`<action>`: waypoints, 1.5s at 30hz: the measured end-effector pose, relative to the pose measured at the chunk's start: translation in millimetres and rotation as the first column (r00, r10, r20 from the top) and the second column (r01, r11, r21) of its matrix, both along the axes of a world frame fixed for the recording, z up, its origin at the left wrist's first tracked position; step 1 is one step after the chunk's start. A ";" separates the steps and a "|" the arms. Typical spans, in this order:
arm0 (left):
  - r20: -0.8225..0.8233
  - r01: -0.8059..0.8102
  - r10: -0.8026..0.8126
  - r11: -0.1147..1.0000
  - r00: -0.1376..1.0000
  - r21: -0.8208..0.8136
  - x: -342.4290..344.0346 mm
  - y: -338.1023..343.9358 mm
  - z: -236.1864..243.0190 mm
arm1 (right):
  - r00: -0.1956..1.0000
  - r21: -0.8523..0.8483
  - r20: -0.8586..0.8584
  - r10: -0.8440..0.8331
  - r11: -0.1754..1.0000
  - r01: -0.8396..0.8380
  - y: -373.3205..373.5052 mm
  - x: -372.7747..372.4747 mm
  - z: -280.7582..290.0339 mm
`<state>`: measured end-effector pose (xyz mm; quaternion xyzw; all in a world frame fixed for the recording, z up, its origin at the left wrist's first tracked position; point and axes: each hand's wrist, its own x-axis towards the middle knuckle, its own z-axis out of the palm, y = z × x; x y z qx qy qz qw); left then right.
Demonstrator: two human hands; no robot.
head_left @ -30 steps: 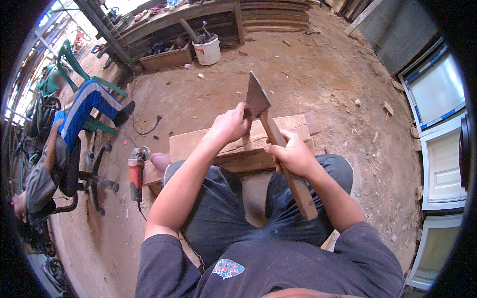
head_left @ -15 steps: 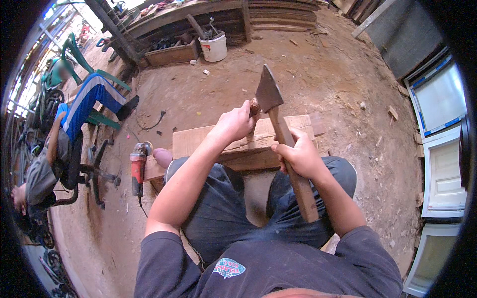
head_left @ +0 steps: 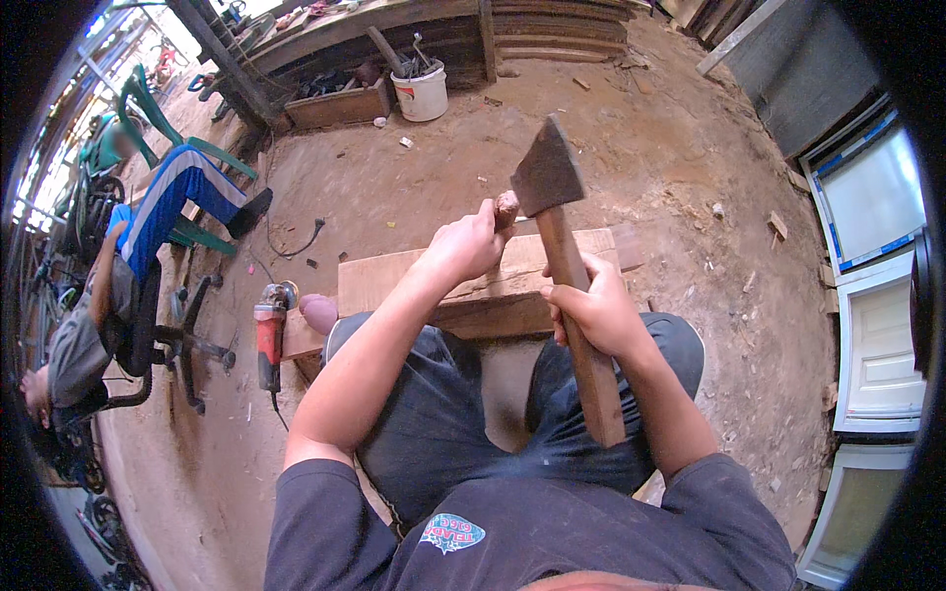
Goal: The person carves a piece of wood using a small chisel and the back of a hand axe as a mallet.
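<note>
My left hand [head_left: 471, 242] is closed round an upright brownish piece [head_left: 506, 209], perhaps a tool handle or wood, above a pale wooden block [head_left: 394, 281] in front of my knees. My right hand [head_left: 589, 305] grips the long wooden handle of a hatchet [head_left: 547, 167]; its dark, broad head is raised just right of the piece's top. An angle grinder [head_left: 272, 330] with a red body stands left of the block, beside a smooth pinkish lump [head_left: 317, 313].
A person [head_left: 177, 202] reclines in a chair at the left. At the back are a workbench [head_left: 335, 34], a white bucket [head_left: 420, 98] of tools and a wooden box [head_left: 340, 108]. Framed white panels [head_left: 877, 350] line the right side. Wood scraps [head_left: 777, 226] lie on the dirt floor.
The hatchet has shifted a little rightward in my right hand, its head tilting differently beside the held piece. My left hand has moved slightly right since the earliest frame and keeps its grip.
</note>
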<state>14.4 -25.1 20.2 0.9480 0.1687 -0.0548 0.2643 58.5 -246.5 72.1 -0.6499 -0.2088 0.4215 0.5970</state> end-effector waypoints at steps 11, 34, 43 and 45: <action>0.028 -0.017 0.017 1.000 0.999 0.008 1.2 1.4 -6.7 | 0.970 -0.138 0.239 0.050 0.990 -0.017 0.6 0.7 -0.5; -0.055 0.012 -0.011 1.000 0.998 0.025 1.5 5.4 3.4 | 0.968 -0.005 0.249 0.020 1.000 -0.020 -2.9 -4.4 8.4; -0.084 -0.026 0.024 0.999 0.996 -0.023 -6.9 11.9 6.0 | 0.952 -0.060 0.302 0.043 0.998 -0.026 7.5 -3.8 -4.3; -0.089 -0.006 0.007 1.000 0.996 0.013 -6.7 9.6 6.4 | 0.955 0.017 0.298 0.006 1.000 -0.011 4.2 -7.5 0.5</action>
